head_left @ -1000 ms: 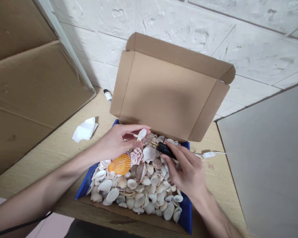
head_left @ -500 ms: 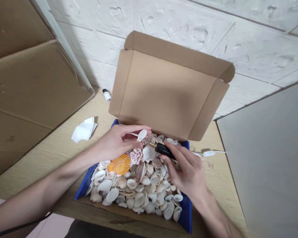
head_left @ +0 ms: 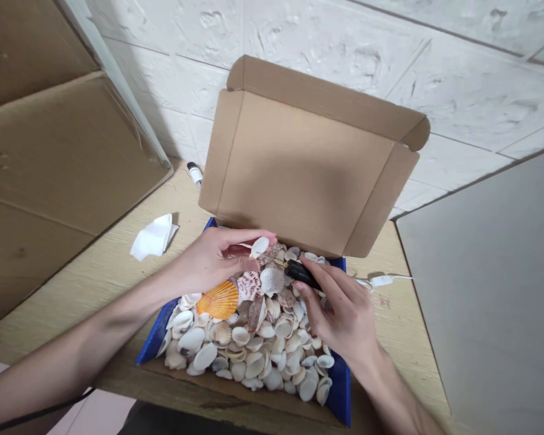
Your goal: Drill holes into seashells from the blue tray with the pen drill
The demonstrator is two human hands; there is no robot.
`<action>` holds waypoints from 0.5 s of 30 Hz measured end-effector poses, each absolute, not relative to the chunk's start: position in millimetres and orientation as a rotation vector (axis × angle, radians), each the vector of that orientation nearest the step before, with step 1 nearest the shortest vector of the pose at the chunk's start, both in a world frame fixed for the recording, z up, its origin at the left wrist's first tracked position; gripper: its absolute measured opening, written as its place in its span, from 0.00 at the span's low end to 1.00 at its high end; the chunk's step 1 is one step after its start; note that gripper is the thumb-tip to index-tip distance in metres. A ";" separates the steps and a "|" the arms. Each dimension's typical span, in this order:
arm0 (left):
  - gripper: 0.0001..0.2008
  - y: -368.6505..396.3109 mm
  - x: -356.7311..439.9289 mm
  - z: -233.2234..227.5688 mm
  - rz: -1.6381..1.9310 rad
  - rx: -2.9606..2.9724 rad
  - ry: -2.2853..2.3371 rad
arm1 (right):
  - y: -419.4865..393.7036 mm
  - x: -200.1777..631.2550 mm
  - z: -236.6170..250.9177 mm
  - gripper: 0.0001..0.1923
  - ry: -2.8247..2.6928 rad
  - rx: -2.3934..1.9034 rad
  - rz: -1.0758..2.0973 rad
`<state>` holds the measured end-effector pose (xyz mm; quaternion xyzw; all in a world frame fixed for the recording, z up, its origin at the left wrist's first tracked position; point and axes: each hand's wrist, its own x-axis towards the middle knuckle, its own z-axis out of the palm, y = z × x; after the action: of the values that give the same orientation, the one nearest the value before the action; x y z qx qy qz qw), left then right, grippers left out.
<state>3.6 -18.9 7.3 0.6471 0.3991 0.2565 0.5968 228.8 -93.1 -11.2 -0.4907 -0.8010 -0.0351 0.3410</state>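
My left hand (head_left: 213,261) pinches a small white shell (head_left: 259,246) above an open box full of seashells (head_left: 254,338). My right hand (head_left: 342,314) grips a small black tool (head_left: 300,273) like a pen, its thin metal tip pointing at the held shell and almost touching it. A white cord (head_left: 381,280) runs from the tool off to the right. The box has blue sides (head_left: 154,338) and a brown cardboard lid (head_left: 306,163) standing upright behind the hands. An orange scallop shell (head_left: 218,300) lies in the pile just under my left hand.
The box rests on a light wooden table (head_left: 95,266). A crumpled white tissue (head_left: 154,237) lies left of it, a small bottle (head_left: 194,173) stands by the white brick wall. Large cardboard sheets (head_left: 58,157) lean at the left, a grey panel (head_left: 489,290) at the right.
Almost nothing: both hands stay in place holding the shell and the tool, and the tool tip has crept slightly closer to the shell.
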 end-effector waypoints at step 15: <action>0.20 -18.9 7.1 7.9 0.542 1.547 0.974 | -93.9 233.4 -12.1 0.22 -2.079 -1.234 -0.118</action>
<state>7.1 -18.9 7.9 0.6616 0.4165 0.2318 0.5789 233.4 -93.9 -12.1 -0.4769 -0.8036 -0.0455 0.3530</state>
